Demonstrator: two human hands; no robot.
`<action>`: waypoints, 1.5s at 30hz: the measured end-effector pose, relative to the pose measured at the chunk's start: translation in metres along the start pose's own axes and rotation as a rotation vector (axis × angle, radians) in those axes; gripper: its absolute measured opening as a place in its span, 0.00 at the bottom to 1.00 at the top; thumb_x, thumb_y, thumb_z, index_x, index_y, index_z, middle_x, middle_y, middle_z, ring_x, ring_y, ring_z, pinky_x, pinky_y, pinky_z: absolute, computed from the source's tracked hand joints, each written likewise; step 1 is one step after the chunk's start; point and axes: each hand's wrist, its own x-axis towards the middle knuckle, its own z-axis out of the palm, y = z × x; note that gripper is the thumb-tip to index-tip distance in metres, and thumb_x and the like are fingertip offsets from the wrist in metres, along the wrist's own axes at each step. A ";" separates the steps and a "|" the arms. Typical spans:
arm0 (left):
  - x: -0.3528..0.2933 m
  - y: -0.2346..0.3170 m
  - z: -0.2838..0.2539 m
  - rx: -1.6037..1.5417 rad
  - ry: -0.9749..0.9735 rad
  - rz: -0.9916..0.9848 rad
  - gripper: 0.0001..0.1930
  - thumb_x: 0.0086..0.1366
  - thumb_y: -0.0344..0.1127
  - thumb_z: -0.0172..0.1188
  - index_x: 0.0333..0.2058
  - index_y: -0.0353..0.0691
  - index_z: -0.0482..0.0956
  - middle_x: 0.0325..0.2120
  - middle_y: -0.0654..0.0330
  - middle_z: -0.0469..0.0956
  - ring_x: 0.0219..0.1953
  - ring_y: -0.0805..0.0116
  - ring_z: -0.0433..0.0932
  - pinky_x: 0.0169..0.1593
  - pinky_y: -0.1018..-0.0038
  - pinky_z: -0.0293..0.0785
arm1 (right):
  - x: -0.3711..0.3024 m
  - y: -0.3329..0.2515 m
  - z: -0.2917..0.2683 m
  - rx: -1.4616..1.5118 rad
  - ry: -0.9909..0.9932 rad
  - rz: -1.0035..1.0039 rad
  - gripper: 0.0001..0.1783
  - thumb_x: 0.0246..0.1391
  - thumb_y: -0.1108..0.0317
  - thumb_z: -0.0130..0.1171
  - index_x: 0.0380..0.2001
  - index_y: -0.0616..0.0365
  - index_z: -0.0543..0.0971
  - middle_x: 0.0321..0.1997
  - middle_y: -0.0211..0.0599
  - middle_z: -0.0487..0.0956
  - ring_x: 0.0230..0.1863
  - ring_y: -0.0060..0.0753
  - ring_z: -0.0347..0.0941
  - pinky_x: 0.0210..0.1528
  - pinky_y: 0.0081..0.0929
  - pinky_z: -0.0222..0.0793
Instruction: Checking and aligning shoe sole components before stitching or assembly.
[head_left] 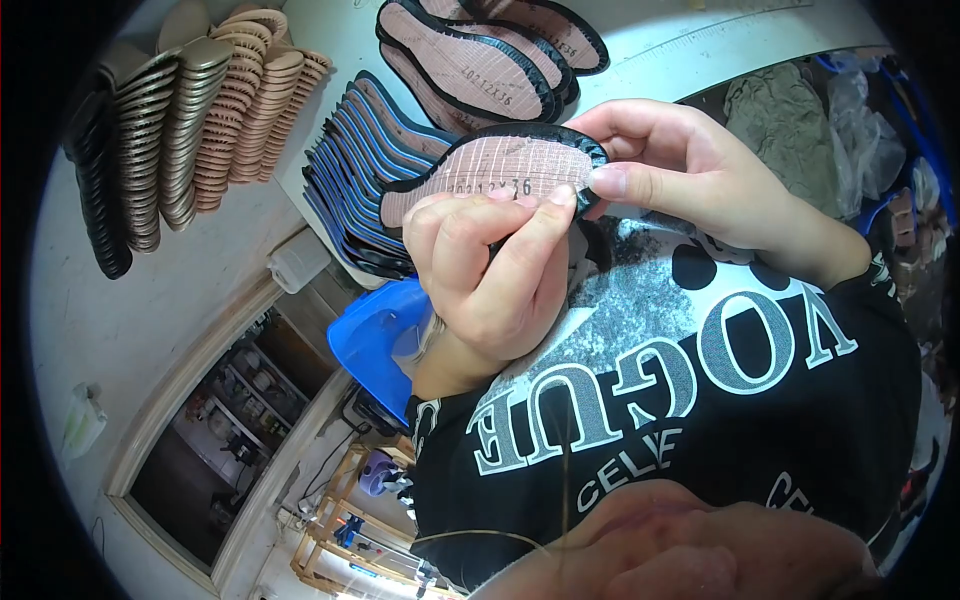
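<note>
A shoe insole (490, 165) with a pinkish board face and a black edging folded over its rim is held up between my hands. My left hand (490, 270) is closed on its near side, fingers curled, with the thumb pressed close to the rounded right end. At that same end my right hand (680, 170) pinches the black edge, thumb on the board face and fingers behind. The insole's underside and part of its near edge are hidden by my hands. Just behind lies a fanned row of similar insoles (365, 150) with black and blue edges.
More black-edged insoles (470, 70) are piled on the white table (680, 35). Stacks of tan, metallic and black soles (230, 100) stand at the far left. A blue bin (375, 330) is below the table's left side. Greenish cloth (780, 130) and clear plastic (865, 130) lie at right.
</note>
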 end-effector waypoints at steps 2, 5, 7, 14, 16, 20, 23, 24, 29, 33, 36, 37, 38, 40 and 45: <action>0.000 -0.001 0.003 -0.008 0.049 0.029 0.13 0.39 0.22 0.66 0.28 0.40 0.83 0.23 0.67 0.70 0.29 0.69 0.70 0.35 0.72 0.64 | 0.000 -0.001 0.000 0.011 0.003 -0.011 0.22 0.58 0.66 0.56 0.51 0.71 0.68 0.37 0.36 0.78 0.38 0.21 0.75 0.42 0.17 0.70; 0.004 -0.007 -0.010 -0.067 -0.176 0.049 0.21 0.41 0.26 0.68 0.40 0.37 0.80 0.30 0.62 0.72 0.35 0.64 0.71 0.42 0.68 0.65 | -0.002 -0.007 -0.003 0.006 -0.005 0.008 0.23 0.58 0.69 0.56 0.52 0.72 0.67 0.35 0.38 0.79 0.35 0.23 0.76 0.40 0.18 0.72; 0.014 -0.002 -0.014 -0.201 -0.223 -0.114 0.30 0.41 0.26 0.69 0.48 0.36 0.74 0.36 0.59 0.71 0.40 0.63 0.70 0.46 0.69 0.65 | -0.002 -0.009 -0.007 -0.011 -0.011 0.038 0.24 0.57 0.70 0.56 0.53 0.73 0.66 0.34 0.38 0.79 0.34 0.23 0.77 0.39 0.18 0.72; 0.036 -0.018 -0.020 -0.181 -0.352 -0.289 0.45 0.38 0.35 0.75 0.57 0.32 0.63 0.50 0.52 0.69 0.54 0.63 0.67 0.56 0.70 0.61 | -0.005 -0.012 -0.010 -0.144 -0.054 -0.056 0.22 0.57 0.73 0.55 0.53 0.71 0.67 0.31 0.36 0.78 0.31 0.20 0.75 0.36 0.16 0.71; 0.039 -0.022 -0.027 -0.317 -0.544 -0.341 0.35 0.41 0.42 0.75 0.47 0.32 0.72 0.39 0.50 0.74 0.43 0.58 0.75 0.45 0.70 0.70 | -0.005 -0.012 -0.009 -0.149 -0.070 -0.060 0.21 0.56 0.73 0.55 0.53 0.70 0.68 0.31 0.35 0.78 0.32 0.19 0.75 0.36 0.15 0.71; 0.035 -0.007 -0.020 -0.499 -0.374 -0.756 0.21 0.43 0.38 0.74 0.32 0.32 0.76 0.24 0.59 0.76 0.28 0.70 0.76 0.33 0.78 0.70 | -0.003 -0.006 -0.011 -0.053 -0.096 -0.162 0.17 0.56 0.73 0.56 0.49 0.66 0.72 0.31 0.32 0.78 0.34 0.19 0.75 0.36 0.15 0.70; 0.031 -0.005 -0.011 -0.468 -0.279 -0.645 0.17 0.45 0.36 0.73 0.29 0.34 0.75 0.21 0.61 0.75 0.25 0.73 0.73 0.29 0.78 0.68 | -0.001 -0.004 -0.012 -0.024 -0.030 -0.070 0.12 0.56 0.69 0.57 0.42 0.65 0.77 0.31 0.33 0.79 0.32 0.19 0.75 0.35 0.16 0.71; 0.030 -0.004 -0.008 -0.510 -0.194 -0.640 0.17 0.45 0.35 0.73 0.28 0.34 0.75 0.21 0.61 0.75 0.24 0.73 0.73 0.28 0.78 0.67 | 0.000 -0.004 -0.012 -0.023 -0.027 -0.069 0.12 0.56 0.69 0.57 0.42 0.65 0.77 0.31 0.33 0.79 0.32 0.19 0.75 0.35 0.16 0.71; 0.027 -0.001 -0.006 -0.456 -0.151 -0.576 0.16 0.46 0.34 0.73 0.28 0.35 0.75 0.21 0.60 0.74 0.24 0.69 0.72 0.28 0.76 0.67 | 0.003 -0.003 -0.012 0.064 -0.027 -0.070 0.11 0.57 0.65 0.58 0.35 0.62 0.80 0.26 0.31 0.79 0.28 0.16 0.74 0.31 0.13 0.69; 0.024 -0.001 -0.003 -0.433 -0.135 -0.585 0.17 0.46 0.34 0.73 0.29 0.35 0.74 0.21 0.60 0.74 0.24 0.68 0.72 0.29 0.75 0.67 | 0.005 -0.001 -0.013 0.026 -0.015 -0.060 0.11 0.58 0.65 0.56 0.36 0.63 0.78 0.28 0.28 0.78 0.27 0.14 0.73 0.26 0.09 0.67; 0.024 0.002 -0.001 -0.433 -0.135 -0.640 0.17 0.47 0.35 0.73 0.30 0.35 0.73 0.22 0.59 0.73 0.24 0.67 0.72 0.29 0.74 0.67 | 0.006 -0.006 -0.012 0.013 0.031 -0.046 0.11 0.56 0.63 0.59 0.33 0.60 0.80 0.23 0.26 0.77 0.25 0.13 0.71 0.26 0.12 0.64; 0.023 0.001 0.000 -0.435 -0.137 -0.640 0.17 0.47 0.35 0.73 0.30 0.35 0.73 0.22 0.59 0.73 0.24 0.67 0.72 0.29 0.74 0.67 | 0.006 -0.007 -0.012 0.005 0.031 -0.038 0.11 0.56 0.63 0.58 0.32 0.60 0.80 0.23 0.25 0.76 0.25 0.13 0.71 0.27 0.11 0.64; 0.023 0.001 0.002 -0.408 -0.142 -0.607 0.17 0.47 0.34 0.72 0.31 0.35 0.73 0.22 0.58 0.73 0.24 0.65 0.71 0.29 0.73 0.67 | 0.005 -0.008 -0.013 -0.001 0.030 -0.032 0.11 0.56 0.63 0.58 0.31 0.60 0.80 0.22 0.24 0.76 0.25 0.12 0.70 0.28 0.11 0.63; 0.023 0.003 0.004 -0.383 -0.148 -0.573 0.17 0.48 0.34 0.72 0.31 0.35 0.72 0.23 0.57 0.72 0.24 0.64 0.71 0.29 0.73 0.67 | 0.004 -0.008 -0.012 -0.005 0.048 -0.055 0.10 0.56 0.63 0.58 0.30 0.60 0.80 0.22 0.24 0.76 0.26 0.12 0.70 0.29 0.11 0.63; 0.023 0.005 0.007 -0.295 -0.195 -0.508 0.16 0.49 0.32 0.69 0.33 0.34 0.71 0.24 0.56 0.71 0.25 0.61 0.70 0.29 0.70 0.66 | 0.006 0.001 -0.005 -0.068 0.147 -0.170 0.08 0.57 0.66 0.57 0.30 0.59 0.77 0.24 0.21 0.72 0.24 0.09 0.65 0.26 0.08 0.59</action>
